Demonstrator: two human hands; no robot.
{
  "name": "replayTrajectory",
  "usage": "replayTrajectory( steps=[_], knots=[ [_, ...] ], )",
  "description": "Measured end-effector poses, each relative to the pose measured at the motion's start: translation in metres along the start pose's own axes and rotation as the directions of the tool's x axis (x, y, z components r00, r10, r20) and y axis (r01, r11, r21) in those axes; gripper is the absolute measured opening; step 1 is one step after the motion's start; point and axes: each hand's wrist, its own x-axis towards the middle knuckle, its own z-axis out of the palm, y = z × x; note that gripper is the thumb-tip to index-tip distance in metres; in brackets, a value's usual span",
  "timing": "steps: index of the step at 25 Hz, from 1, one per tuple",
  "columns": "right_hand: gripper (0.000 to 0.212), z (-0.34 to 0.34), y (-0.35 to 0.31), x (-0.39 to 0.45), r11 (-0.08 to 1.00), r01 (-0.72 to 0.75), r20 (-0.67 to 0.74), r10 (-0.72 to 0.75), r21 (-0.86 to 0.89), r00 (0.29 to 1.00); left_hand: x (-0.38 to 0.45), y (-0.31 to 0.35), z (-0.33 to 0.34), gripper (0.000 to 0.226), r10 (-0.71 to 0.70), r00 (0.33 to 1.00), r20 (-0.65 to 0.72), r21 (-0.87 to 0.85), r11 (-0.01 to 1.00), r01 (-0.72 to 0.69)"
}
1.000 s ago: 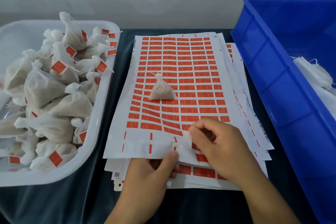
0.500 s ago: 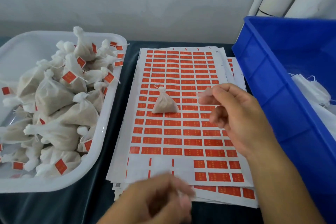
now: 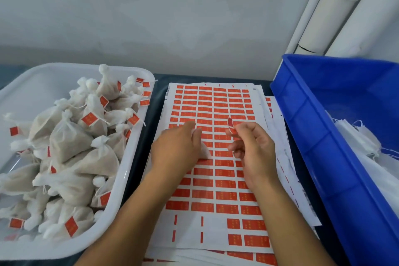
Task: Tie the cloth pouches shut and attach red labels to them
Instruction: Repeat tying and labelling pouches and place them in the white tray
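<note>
A small filled cloth pouch [image 3: 205, 151] lies on the top sheet of red labels [image 3: 216, 183] in the middle of the table. My left hand [image 3: 176, 150] covers most of it, thumb and forefinger close together at its neck; only a white corner shows beside the thumb. Just to the right, my right hand [image 3: 253, 149] hovers above the sheet and pinches one peeled red label [image 3: 230, 122] between thumb and forefinger, the label standing upright.
A white tray [image 3: 131, 157] on the left is piled with several tied, labelled pouches. A deep blue bin [image 3: 306, 136] on the right holds empty white pouches. More label sheets are stacked under the top one. A wall stands behind.
My right hand peeled a label off the sheet's near edge and lifted it. My left hand let go of the sheet and moved forward onto the pouch.
</note>
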Motion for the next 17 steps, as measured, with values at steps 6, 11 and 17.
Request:
replayTrajectory(
  steps=[6,11,17],
  knots=[
    [0.004,-0.003,0.006,0.002,0.996,0.012,0.008,-0.012,-0.089,1.000,-0.004,-0.006,0.017,0.032,0.005,0.996,-0.090,-0.462,0.886,-0.046],
    [0.012,0.000,0.006,0.000,0.987,0.096,0.050,-0.090,-0.129,0.995,-0.019,0.002,0.016,0.028,0.003,0.983,-0.186,-0.690,0.712,-0.133],
    [0.012,-0.002,0.003,-0.002,0.963,0.219,0.112,-0.202,-0.158,0.973,-0.030,0.007,0.011,0.036,0.095,0.986,-0.134,-0.741,0.651,-0.163]
  ],
)
